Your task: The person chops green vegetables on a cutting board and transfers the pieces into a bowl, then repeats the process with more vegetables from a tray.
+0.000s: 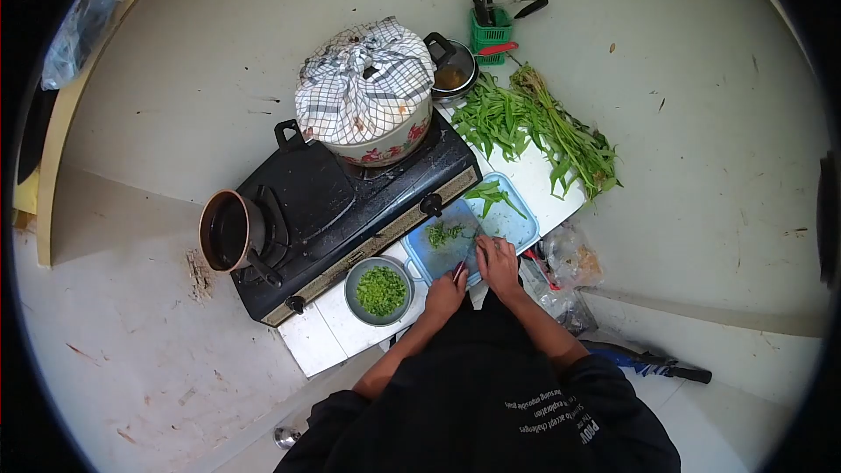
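Note:
My left hand [445, 292] is closed round the red handle of a knife [459, 270] at the near edge of a blue cutting board [425, 256]. Close beside it on the right, my right hand [498, 264] rests on the board with its fingers bent together; what lies under them is too small to tell. Cut greens [442, 233] lie on the board just beyond the hands. A light blue tray [526, 226] at the board's right holds a few long green leaves [492, 197]. Chopped greens [381, 291] fill a grey bowl [352, 302] on the left.
Behind stands a black stove [307, 184] with a cloth-covered pot [385, 151] and a brown saucepan [208, 232]. Leafy stems [561, 131] lie at the back right, near a lidded pan [452, 79] and a green utensil basket [491, 33]. Plastic bags [569, 263] are right of the tray.

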The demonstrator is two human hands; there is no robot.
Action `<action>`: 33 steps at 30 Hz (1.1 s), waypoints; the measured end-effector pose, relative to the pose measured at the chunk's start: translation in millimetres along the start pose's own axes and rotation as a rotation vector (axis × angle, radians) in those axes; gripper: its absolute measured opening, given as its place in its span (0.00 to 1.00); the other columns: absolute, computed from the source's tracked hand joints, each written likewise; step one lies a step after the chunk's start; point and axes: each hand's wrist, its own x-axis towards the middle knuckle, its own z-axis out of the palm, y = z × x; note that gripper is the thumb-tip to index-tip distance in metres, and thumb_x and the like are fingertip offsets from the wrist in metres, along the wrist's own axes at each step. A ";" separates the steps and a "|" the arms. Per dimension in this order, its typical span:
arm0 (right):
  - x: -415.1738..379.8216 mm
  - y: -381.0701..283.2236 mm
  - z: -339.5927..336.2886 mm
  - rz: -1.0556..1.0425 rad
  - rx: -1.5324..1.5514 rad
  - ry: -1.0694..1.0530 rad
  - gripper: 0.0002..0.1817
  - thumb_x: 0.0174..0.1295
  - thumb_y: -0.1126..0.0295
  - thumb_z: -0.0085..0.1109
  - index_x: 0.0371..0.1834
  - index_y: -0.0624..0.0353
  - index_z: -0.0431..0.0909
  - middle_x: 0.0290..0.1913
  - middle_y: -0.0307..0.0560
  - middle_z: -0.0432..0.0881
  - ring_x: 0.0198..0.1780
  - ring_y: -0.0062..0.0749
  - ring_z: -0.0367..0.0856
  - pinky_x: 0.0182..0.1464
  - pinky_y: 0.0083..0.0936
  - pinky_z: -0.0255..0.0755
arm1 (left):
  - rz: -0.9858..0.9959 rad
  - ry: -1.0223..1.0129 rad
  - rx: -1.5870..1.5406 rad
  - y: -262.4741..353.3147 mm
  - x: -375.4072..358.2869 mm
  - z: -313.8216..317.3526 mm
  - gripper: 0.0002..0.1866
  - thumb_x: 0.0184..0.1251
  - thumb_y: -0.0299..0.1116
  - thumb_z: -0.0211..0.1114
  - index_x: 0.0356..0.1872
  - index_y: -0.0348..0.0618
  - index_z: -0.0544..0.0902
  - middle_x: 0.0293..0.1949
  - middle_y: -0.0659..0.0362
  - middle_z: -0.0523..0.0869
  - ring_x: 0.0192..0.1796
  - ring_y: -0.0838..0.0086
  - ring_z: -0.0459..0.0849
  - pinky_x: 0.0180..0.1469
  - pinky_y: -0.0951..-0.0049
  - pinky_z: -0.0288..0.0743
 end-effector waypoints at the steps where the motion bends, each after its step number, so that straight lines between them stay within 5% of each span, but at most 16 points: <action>1: -0.2 0.8 -0.4 0.005 0.002 -0.011 0.19 0.64 0.71 0.62 0.58 0.60 0.77 0.49 0.40 0.88 0.53 0.42 0.78 0.55 0.39 0.70 | -0.010 0.006 0.006 2.3 -0.3 -1.1 0.28 0.75 0.54 0.55 0.38 0.32 0.84 0.31 0.32 0.85 0.40 0.35 0.85 0.44 0.42 0.79; 10: -12.1 3.7 0.3 0.013 -0.015 -0.040 0.25 0.69 0.69 0.56 0.68 0.63 0.69 0.58 0.41 0.85 0.63 0.44 0.73 0.66 0.45 0.59 | 0.014 0.000 -0.075 -9.3 -3.4 -1.0 0.30 0.75 0.55 0.55 0.37 0.30 0.84 0.31 0.33 0.85 0.39 0.36 0.85 0.43 0.42 0.79; 33: -19.7 10.0 5.1 0.038 0.034 -0.097 0.28 0.74 0.68 0.47 0.75 0.66 0.60 0.65 0.42 0.81 0.74 0.45 0.67 0.74 0.52 0.47 | 0.008 -0.042 -0.120 -4.7 -5.5 -2.1 0.30 0.75 0.55 0.56 0.37 0.30 0.85 0.32 0.33 0.85 0.41 0.37 0.84 0.45 0.44 0.78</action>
